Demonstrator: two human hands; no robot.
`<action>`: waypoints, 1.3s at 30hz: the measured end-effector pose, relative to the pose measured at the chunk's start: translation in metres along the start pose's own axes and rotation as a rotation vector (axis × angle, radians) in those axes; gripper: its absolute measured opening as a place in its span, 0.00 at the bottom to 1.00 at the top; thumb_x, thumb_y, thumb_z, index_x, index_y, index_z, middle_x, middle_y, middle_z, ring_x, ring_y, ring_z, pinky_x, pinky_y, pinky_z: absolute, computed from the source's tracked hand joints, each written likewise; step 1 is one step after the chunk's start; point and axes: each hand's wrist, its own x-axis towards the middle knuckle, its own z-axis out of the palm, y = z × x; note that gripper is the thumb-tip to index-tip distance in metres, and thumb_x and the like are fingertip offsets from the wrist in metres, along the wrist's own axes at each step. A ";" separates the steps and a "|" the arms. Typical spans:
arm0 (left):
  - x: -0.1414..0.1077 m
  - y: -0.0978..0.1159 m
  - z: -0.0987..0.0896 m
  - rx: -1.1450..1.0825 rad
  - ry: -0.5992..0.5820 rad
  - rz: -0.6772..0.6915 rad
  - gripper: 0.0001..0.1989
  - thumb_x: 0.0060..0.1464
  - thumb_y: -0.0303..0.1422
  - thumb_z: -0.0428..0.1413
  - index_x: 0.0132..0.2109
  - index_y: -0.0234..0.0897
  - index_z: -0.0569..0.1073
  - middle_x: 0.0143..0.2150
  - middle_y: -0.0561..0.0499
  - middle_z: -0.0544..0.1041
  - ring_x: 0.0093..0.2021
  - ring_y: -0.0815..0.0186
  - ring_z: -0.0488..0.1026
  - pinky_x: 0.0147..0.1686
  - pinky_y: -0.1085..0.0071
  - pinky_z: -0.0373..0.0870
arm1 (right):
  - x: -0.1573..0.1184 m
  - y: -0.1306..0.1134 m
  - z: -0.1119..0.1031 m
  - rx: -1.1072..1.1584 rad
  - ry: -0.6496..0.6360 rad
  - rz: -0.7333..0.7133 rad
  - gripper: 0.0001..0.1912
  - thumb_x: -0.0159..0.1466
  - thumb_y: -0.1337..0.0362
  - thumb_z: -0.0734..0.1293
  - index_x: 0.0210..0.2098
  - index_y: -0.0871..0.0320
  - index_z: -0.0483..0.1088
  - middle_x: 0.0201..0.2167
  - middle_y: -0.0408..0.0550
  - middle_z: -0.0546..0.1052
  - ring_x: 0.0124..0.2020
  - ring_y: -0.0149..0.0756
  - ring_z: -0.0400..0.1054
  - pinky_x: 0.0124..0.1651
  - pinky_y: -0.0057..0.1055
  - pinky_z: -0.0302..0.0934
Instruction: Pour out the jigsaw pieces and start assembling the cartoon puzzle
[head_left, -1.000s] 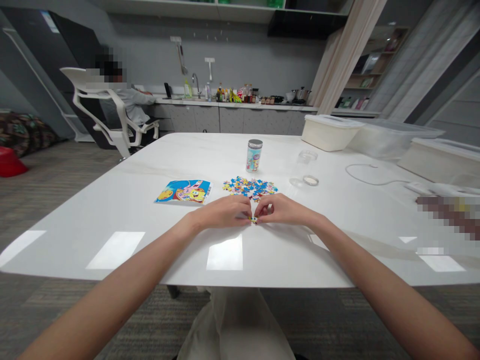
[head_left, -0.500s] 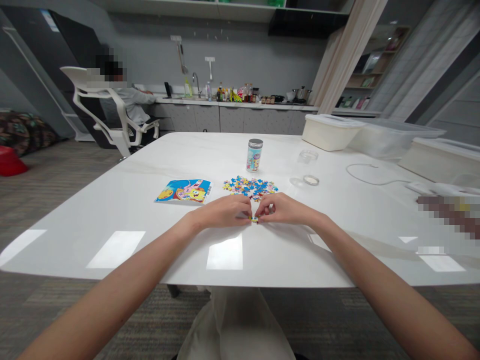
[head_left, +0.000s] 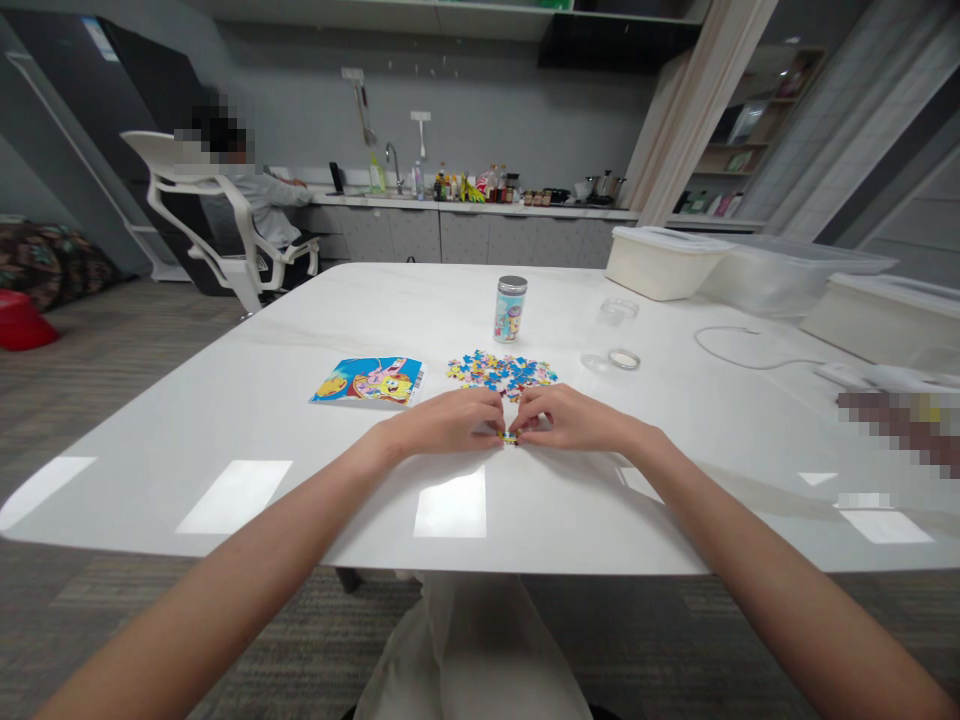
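My left hand [head_left: 463, 418] and my right hand [head_left: 559, 416] meet low over the white table [head_left: 315, 490], fingertips pinched at either side of small yellow-and-white jigsaw puzzle pieces [head_left: 511, 438]. Fingers partly cover these pieces, so I cannot tell how many there are. Just beyond my hands lies a loose heap of jigsaw puzzle pieces [head_left: 502, 372], mostly blue, yellow and pink. To the left rests a picture card [head_left: 371, 380] with a yellow cartoon figure on blue. Behind the heap a printed tin [head_left: 510, 312] with a silver lid stands upright.
A clear round container [head_left: 618, 312] and a silver-rimmed lid [head_left: 624, 359] lie right of the tin. Lidded plastic boxes [head_left: 664, 265] and a white cable [head_left: 727, 358] occupy the right side. Across the room, a person [head_left: 266, 205] sits in a white chair [head_left: 236, 215].
Both hands keep their pinch on the small pieces with almost no movement. The view has shifted very slightly.
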 end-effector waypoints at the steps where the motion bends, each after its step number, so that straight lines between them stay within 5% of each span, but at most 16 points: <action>1: 0.000 0.000 0.000 0.000 0.001 -0.001 0.06 0.58 0.30 0.55 0.39 0.37 0.77 0.40 0.48 0.76 0.41 0.65 0.72 0.43 0.70 0.67 | 0.000 0.000 0.000 -0.014 0.001 -0.010 0.10 0.60 0.68 0.67 0.38 0.54 0.80 0.33 0.47 0.75 0.33 0.33 0.69 0.41 0.32 0.61; 15: 0.000 0.001 -0.001 -0.001 -0.001 -0.002 0.05 0.58 0.29 0.55 0.39 0.36 0.77 0.40 0.48 0.75 0.40 0.66 0.72 0.42 0.71 0.66 | 0.000 0.003 0.003 -0.046 -0.015 -0.023 0.10 0.61 0.70 0.66 0.37 0.55 0.80 0.31 0.46 0.73 0.30 0.31 0.66 0.39 0.30 0.59; 21: 0.000 0.001 -0.001 -0.004 0.001 0.006 0.05 0.58 0.29 0.55 0.39 0.37 0.77 0.40 0.48 0.75 0.41 0.66 0.72 0.43 0.71 0.67 | -0.003 0.001 0.000 -0.018 -0.034 -0.024 0.16 0.61 0.74 0.59 0.41 0.57 0.76 0.35 0.47 0.76 0.36 0.34 0.68 0.43 0.31 0.60; 31: 0.000 0.005 -0.002 0.008 -0.003 -0.013 0.05 0.57 0.29 0.55 0.40 0.36 0.75 0.42 0.48 0.75 0.42 0.66 0.72 0.43 0.71 0.67 | -0.011 0.020 -0.023 -0.311 0.159 0.490 0.19 0.62 0.72 0.55 0.45 0.58 0.74 0.37 0.50 0.79 0.36 0.38 0.69 0.37 0.30 0.55; 39: -0.001 0.005 -0.004 0.031 -0.016 -0.023 0.05 0.58 0.30 0.54 0.40 0.37 0.74 0.42 0.48 0.74 0.42 0.65 0.71 0.44 0.71 0.66 | -0.024 0.030 -0.034 -0.295 -0.048 0.485 0.12 0.59 0.66 0.61 0.37 0.55 0.76 0.30 0.47 0.78 0.30 0.36 0.68 0.31 0.28 0.53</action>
